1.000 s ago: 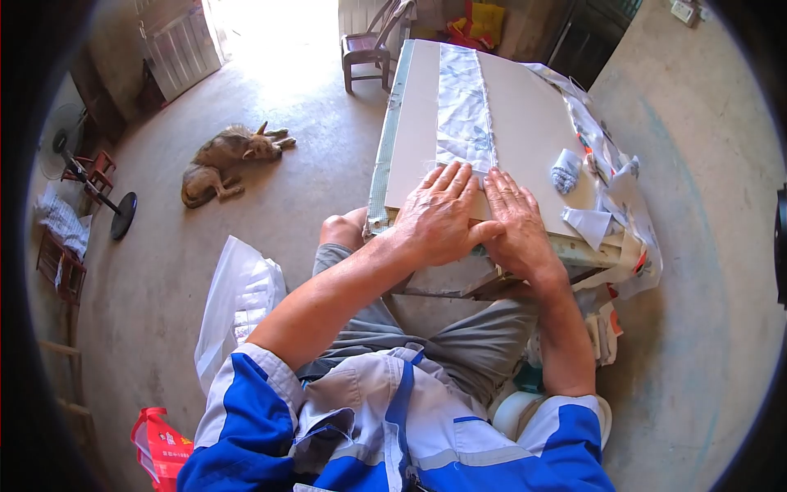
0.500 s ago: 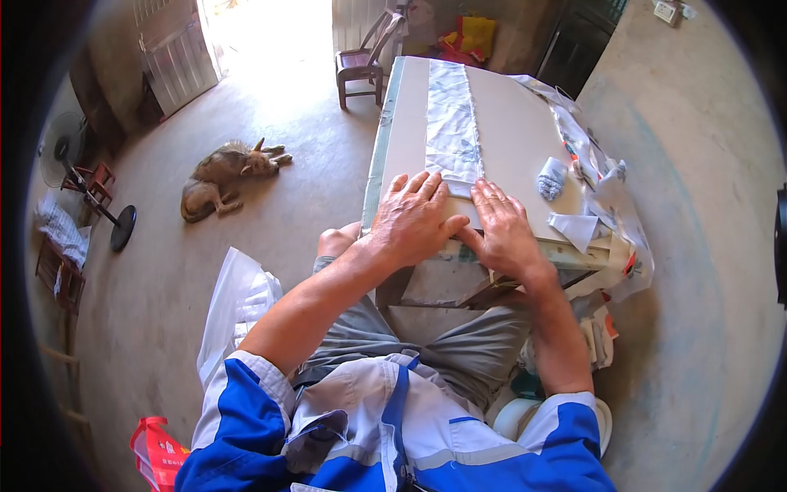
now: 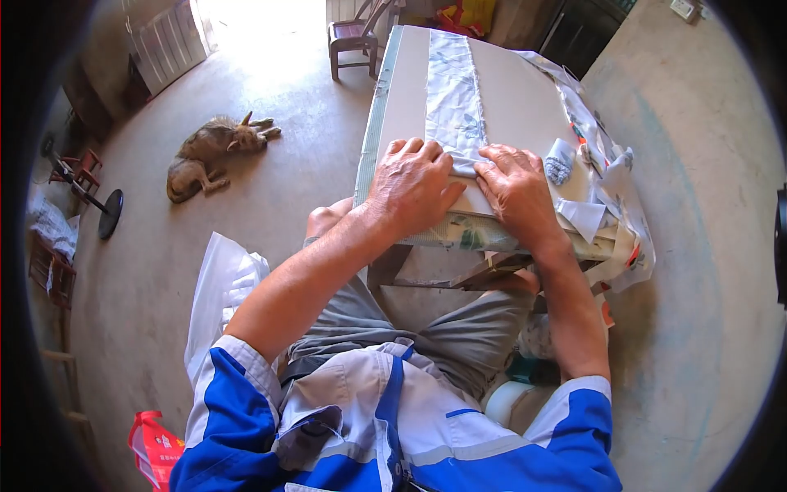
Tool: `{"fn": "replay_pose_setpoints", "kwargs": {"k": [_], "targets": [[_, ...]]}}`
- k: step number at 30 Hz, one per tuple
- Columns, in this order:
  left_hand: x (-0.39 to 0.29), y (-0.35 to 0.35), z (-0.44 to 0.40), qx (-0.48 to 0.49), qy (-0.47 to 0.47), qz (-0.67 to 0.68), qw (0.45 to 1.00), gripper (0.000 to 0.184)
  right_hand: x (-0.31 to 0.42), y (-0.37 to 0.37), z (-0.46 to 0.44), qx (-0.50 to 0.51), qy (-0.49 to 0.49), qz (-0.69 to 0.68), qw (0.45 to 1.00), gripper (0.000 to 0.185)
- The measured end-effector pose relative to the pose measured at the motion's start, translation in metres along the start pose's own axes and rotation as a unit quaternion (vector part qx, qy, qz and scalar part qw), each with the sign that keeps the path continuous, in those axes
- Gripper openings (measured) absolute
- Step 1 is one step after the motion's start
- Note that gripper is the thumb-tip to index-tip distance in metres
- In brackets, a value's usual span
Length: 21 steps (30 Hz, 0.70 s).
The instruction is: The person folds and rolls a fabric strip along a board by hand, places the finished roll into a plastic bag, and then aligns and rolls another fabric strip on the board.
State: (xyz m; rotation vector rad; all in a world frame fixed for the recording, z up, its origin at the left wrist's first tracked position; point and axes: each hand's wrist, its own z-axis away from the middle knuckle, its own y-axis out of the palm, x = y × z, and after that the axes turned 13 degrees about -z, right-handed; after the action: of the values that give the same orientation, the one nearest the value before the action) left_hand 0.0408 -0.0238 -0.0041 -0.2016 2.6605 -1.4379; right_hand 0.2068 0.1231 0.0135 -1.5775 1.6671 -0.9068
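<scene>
A long white cloth strip [image 3: 453, 90] with a faint pattern lies lengthwise on the pale board [image 3: 512, 98] of the table. Its near end is folded over. My left hand [image 3: 412, 184] has its fingers curled on the left corner of that fold. On the right corner, my right hand [image 3: 515, 187] is bent over the cloth, fingers pressed down. Both hands are closed on the folded end, one at each side. Right of my right hand are a small rolled bundle [image 3: 560, 161] and a white scrap [image 3: 581, 216].
Loose cloth pieces [image 3: 611, 184] hang along the table's right edge. A dog [image 3: 215, 154] lies on the floor at the left. Beyond the table stands a chair [image 3: 354, 37]. A white bag [image 3: 221, 287] is beside my left leg, and a fan [image 3: 110, 215] stands far left.
Both hands have gone from lying fairly flat at the strip's end to curled fingers on it. The near end now shows a thicker fold. The whole view has shifted slightly.
</scene>
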Motion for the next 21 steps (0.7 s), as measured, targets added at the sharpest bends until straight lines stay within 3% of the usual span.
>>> {"fn": "replay_pose_setpoints", "kwargs": {"k": [4, 13, 21], "targets": [[0.003, -0.001, -0.005, 0.015, 0.005, -0.005, 1.0, 0.032, -0.005, 0.008, -0.001, -0.028, -0.012, -0.015, 0.999, 0.016], [0.015, 0.004, -0.012, 0.008, 0.015, -0.031, 0.999, 0.015, -0.003, 0.009, 0.003, -0.046, 0.057, -0.097, 0.993, 0.021], [0.007, -0.003, 0.006, -0.039, 0.022, 0.012, 0.999, 0.01, 0.003, 0.002, 0.015, -0.051, 0.028, -0.11, 0.992, 0.025]]}}
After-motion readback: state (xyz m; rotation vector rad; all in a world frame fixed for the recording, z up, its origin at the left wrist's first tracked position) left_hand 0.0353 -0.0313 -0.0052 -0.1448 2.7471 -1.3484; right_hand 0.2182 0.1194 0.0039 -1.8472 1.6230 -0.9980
